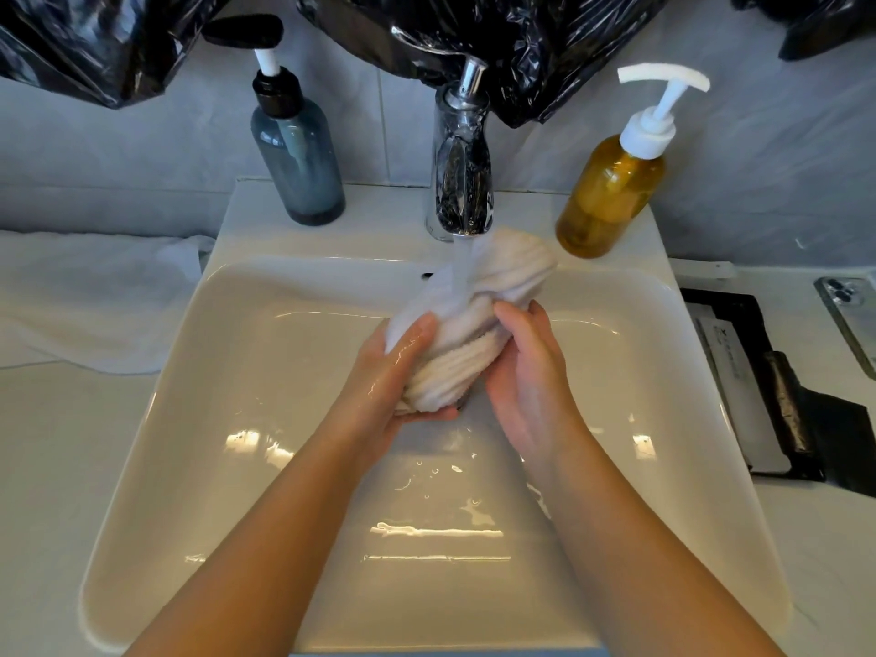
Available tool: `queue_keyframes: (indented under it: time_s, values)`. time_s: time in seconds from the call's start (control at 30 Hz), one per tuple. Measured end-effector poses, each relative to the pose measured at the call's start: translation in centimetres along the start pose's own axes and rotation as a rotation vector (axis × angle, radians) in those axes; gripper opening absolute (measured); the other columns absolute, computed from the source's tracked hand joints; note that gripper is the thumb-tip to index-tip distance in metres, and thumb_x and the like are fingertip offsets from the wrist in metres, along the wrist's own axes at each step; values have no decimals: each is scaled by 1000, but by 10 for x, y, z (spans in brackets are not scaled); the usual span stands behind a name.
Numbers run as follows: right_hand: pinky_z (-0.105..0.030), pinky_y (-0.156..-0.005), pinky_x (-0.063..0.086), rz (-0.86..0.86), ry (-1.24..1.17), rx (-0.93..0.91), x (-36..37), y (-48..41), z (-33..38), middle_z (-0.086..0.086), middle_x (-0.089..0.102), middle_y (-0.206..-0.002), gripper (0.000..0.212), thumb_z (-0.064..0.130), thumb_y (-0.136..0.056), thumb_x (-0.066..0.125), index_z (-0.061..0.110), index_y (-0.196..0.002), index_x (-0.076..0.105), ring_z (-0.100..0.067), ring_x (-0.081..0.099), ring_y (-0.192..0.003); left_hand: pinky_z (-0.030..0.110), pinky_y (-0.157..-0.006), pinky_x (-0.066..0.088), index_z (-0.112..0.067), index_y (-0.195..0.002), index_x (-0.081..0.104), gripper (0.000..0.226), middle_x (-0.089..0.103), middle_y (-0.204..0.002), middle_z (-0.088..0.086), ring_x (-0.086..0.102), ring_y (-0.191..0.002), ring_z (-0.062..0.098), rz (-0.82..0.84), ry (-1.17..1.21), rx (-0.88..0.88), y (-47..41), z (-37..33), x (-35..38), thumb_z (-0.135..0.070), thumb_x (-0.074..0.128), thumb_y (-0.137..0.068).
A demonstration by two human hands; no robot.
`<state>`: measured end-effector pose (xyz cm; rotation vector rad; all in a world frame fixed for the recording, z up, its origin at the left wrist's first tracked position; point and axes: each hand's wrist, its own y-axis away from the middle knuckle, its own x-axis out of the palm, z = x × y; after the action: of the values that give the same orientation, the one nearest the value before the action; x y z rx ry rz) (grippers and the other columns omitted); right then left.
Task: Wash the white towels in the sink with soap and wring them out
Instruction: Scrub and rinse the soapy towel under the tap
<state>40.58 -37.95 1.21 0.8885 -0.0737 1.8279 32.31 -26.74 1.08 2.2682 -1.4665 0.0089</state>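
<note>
A bunched white towel (474,315) hangs over the white sink (227,419), under the water running from the chrome tap (462,182). My left hand (398,377) grips its lower left side, with the thumb across the cloth and the fingers under it. My right hand (526,367) holds its right side, fingers curled round the cloth. An amber soap pump bottle (611,187) stands right of the tap, and a blue-grey pump bottle (296,154) stands to its left. Another white towel (90,296) lies on the counter to the left.
Black plastic sheeting (521,45) hangs over the wall behind the tap. On the counter to the right lie a black tray with papers (758,381) and a phone (848,315). Water droplets sit in the basin.
</note>
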Motion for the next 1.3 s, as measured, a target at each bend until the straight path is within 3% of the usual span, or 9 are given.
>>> queue_keyframes:
  time_s: [0.1,0.27,0.4,0.47,0.63,0.9,1.0,1.07,1.3]
  values:
    - [-51,-116,35,116,-25,53,0,-6,1,-26,51,-143,68,38,-93,61,-1,-145,41,-37,48,-135,38,-77,57,-21,-119,63,55,73,-110,3,70,-100,22,-76,-197,209,-2,-4,-12,-50,71,-73]
    - [-45,-108,46,78,-148,157,11,-9,-1,-23,58,-136,83,61,-85,55,4,-144,47,-33,57,-127,14,-82,49,-30,-119,62,53,69,-109,-21,65,-101,-2,-122,-469,354,5,-9,-26,-44,78,-70]
    - [-43,-102,49,49,-147,130,20,-9,-10,-18,67,-118,57,47,-92,54,6,-131,58,-30,63,-113,31,-75,55,-28,-122,58,67,67,-115,-2,66,-98,11,-150,-217,116,5,-3,-27,-60,72,-65]
    - [-42,-98,51,95,-122,124,22,-6,-11,-14,70,-108,44,42,-93,55,10,-122,61,-28,65,-106,35,-66,56,-30,-113,66,45,70,-107,5,68,-90,15,15,-88,-9,5,-3,-30,-57,65,-76]
    - [-47,-104,44,224,-122,142,12,-8,-9,-16,64,-118,46,37,-91,47,9,-128,53,-31,59,-115,39,-63,59,-27,-120,63,46,74,-107,5,72,-90,22,115,-4,-171,8,-13,-40,-54,62,-83]
    - [-51,-108,42,60,-211,205,9,-9,1,-25,60,-134,74,53,-86,54,3,-141,51,-38,57,-126,20,-80,55,-35,-115,57,62,70,-105,-19,66,-98,0,-128,-349,267,2,-9,-30,-41,90,-63]
    - [-51,-107,44,-28,-239,113,2,-6,8,-23,66,-125,60,48,-87,56,5,-127,62,-35,63,-118,39,-88,57,-25,-122,56,71,70,-116,3,68,-106,21,-118,-104,132,-2,4,-19,-45,82,-59]
    - [-48,-104,48,-63,-262,70,-1,-4,14,-19,69,-120,51,47,-93,54,8,-123,65,-32,66,-115,35,-83,57,-13,-130,52,70,67,-123,13,68,-106,23,-102,96,39,-7,9,-9,-37,78,-70]
    - [-50,-114,38,-38,-193,-61,-4,-2,15,-21,61,-135,78,52,-82,65,3,-141,51,-32,57,-128,29,-82,48,-12,-129,57,57,71,-115,7,68,-93,16,-37,569,-86,-15,10,28,-49,60,-85]
